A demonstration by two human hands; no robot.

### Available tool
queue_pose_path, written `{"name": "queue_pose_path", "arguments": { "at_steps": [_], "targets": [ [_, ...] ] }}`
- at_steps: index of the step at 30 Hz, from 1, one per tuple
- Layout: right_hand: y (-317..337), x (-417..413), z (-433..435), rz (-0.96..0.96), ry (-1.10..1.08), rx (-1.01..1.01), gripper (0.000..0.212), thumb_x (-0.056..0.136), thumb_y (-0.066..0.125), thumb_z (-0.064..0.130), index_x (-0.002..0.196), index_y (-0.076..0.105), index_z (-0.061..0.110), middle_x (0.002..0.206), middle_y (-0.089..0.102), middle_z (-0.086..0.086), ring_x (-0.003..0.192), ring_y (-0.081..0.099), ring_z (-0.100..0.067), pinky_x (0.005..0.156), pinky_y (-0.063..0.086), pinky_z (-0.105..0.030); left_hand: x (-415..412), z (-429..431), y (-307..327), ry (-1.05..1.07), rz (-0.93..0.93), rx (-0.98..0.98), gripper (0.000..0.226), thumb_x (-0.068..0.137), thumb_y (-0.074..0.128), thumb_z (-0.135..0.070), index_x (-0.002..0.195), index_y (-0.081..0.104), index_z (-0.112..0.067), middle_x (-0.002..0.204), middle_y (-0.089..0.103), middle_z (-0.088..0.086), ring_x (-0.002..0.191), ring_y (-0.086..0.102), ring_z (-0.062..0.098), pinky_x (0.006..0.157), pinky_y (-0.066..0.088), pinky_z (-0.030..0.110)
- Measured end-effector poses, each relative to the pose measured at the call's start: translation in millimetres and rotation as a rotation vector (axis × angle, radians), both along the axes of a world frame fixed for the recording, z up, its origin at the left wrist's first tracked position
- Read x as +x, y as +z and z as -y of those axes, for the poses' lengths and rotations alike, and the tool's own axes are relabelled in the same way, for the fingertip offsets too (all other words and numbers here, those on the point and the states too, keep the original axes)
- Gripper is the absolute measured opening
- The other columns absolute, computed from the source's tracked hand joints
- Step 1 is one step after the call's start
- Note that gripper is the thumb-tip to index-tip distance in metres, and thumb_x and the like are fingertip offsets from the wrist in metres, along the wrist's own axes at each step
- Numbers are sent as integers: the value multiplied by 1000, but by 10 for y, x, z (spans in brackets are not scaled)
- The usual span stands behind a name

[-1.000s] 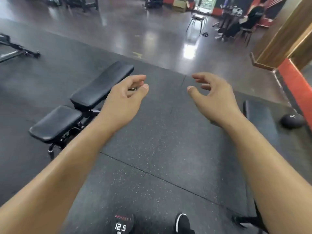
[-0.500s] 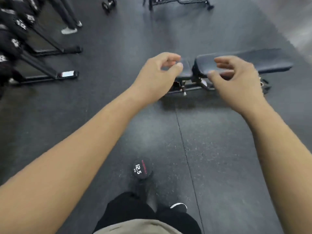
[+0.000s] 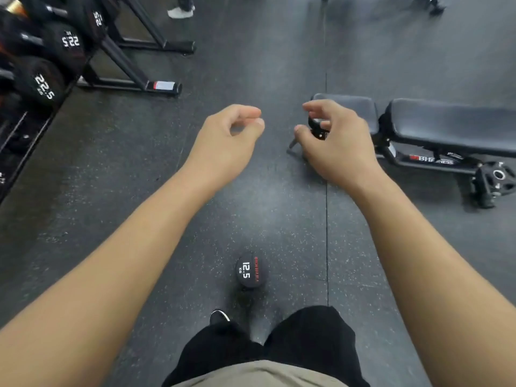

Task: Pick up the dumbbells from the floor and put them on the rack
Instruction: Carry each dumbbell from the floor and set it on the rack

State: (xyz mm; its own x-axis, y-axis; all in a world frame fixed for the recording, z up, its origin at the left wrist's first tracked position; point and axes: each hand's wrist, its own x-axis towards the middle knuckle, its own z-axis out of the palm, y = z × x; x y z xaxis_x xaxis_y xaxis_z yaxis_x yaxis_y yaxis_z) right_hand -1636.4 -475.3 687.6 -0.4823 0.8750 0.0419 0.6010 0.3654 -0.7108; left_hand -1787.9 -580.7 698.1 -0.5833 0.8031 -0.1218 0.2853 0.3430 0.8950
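A black 12.5 kg dumbbell (image 3: 249, 271) stands on end on the speckled rubber floor, just ahead of my feet. The dumbbell rack (image 3: 117, 60) is at the upper left, holding black 22.5 kg dumbbells (image 3: 42, 82). My left hand (image 3: 226, 141) and my right hand (image 3: 335, 138) are both stretched out in front of me, well above the floor dumbbell. Each hand has loosely curled fingers and holds nothing.
A black adjustable bench (image 3: 435, 129) with a weight plate (image 3: 494, 180) at its foot stands at the right. The rack's feet (image 3: 162, 86) stick out onto the floor at upper left. Another person's white shoe (image 3: 180, 12) shows at the top.
My view has turned left and tipped down: the bench slid to the right, the rack came into view at the left, and the 12.5 kg dumbbell now lies nearer the centre.
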Motion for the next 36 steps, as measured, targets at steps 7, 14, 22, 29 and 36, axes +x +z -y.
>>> {"name": "queue_pose_path", "arguments": {
  "at_steps": [7,14,22,29,36],
  "targets": [
    [-463,-267,-603,59,124,-87,45,96,64,36,140,60,27,136,66,3,128,58,-18,110,45,-40,-104,-366,-453,141,66,-135,28,101,61,-35,128,67,-31,119,67,-16,109,65,4,107,51,38],
    [-1386,-404,-1371,190,379,-251,49,97,64,36,144,56,28,139,64,3,129,58,-19,108,45,-36,212,-1026,-1428,477,171,-280,51,99,62,-42,147,50,-32,149,51,-7,124,55,7,105,42,29],
    [-2940,-281,-1501,333,600,-368,62,97,65,40,154,43,30,138,63,0,128,57,-18,102,43,-29,555,-889,-3197,787,191,-498,72,92,68,-48,154,39,-25,157,40,5,143,42,21,120,33,41],
    [-4469,-53,-1007,467,715,-461,81,95,67,44,162,21,35,138,64,3,129,57,-15,93,39,-26,882,-302,-4784,882,270,-771,85,88,71,-48,159,28,-25,163,22,10,146,33,37,120,28,39],
    [-5703,83,-407,573,759,-480,80,96,66,42,162,22,34,145,59,-1,134,53,-19,102,41,-32,1224,-11,-6043,847,343,-1003,111,73,77,-67,160,12,-44,171,-9,6,156,3,46,117,16,75]
  ]
}}
